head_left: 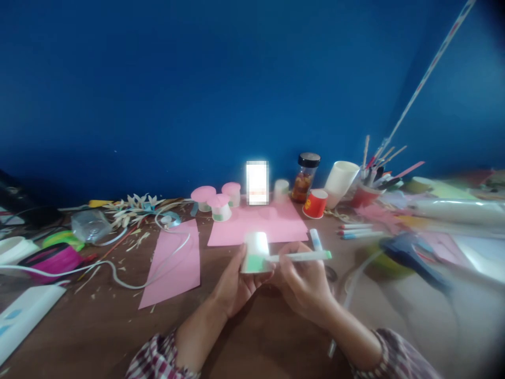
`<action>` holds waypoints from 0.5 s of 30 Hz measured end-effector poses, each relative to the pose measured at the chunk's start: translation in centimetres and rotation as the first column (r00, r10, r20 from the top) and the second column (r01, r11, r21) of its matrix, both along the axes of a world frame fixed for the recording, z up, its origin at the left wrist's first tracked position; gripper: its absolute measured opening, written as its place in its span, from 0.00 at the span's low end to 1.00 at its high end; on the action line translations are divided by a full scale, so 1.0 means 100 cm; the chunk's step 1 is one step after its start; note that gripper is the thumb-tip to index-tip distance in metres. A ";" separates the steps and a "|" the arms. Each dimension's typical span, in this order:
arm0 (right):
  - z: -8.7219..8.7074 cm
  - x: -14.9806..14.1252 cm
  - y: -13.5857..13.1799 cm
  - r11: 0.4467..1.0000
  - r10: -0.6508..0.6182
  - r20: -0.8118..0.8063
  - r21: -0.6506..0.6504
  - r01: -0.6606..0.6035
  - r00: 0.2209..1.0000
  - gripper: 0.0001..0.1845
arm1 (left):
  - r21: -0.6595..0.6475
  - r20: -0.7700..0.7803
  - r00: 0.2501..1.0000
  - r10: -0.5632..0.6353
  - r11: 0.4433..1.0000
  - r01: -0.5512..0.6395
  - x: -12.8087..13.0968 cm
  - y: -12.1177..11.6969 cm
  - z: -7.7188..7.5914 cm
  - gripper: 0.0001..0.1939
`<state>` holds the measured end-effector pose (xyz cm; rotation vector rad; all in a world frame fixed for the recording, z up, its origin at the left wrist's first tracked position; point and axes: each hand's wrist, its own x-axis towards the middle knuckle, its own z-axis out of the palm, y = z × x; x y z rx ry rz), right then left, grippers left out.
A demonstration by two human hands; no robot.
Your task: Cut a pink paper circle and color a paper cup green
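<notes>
My left hand [235,284] is wrapped round a white paper cup [256,243], holding it above the table. Green colour covers the lower part of the cup's side. Between the fingers of my right hand [302,279] is a white marker with a green end [305,256], its tip against the green patch. Just beyond that hand lies a blue-and-white marker or cap [315,239]. Pink paper [258,226] lies behind the cup, with several small cups topped by pink discs, such as one pink-topped cup [221,208], standing at its left.
Another pink sheet [173,263] lies left, crossed by a white cable [118,276]. A lidded jar [305,179], a red cup [315,204] and a tall white cup [340,181] stand at the back. A blue glue gun [414,258] lies right, and a power strip [29,318] lies left.
</notes>
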<state>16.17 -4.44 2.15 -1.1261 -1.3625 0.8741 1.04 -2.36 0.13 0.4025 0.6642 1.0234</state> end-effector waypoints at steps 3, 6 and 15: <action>-0.004 0.000 0.000 1.000 0.010 -0.004 0.012 -0.010 1.000 0.05 | 0.000 0.004 1.000 0.011 1.000 -0.011 0.000 0.000 0.000 0.19; -0.002 0.000 0.001 1.000 -0.010 -0.008 0.018 0.010 1.000 0.04 | -0.012 0.005 1.000 0.004 1.000 -0.004 0.001 0.000 0.000 0.19; -0.008 0.001 -0.001 0.997 0.074 -0.056 0.013 -0.074 0.996 0.04 | 0.005 0.006 1.000 0.008 1.000 -0.008 0.000 0.000 -0.001 0.19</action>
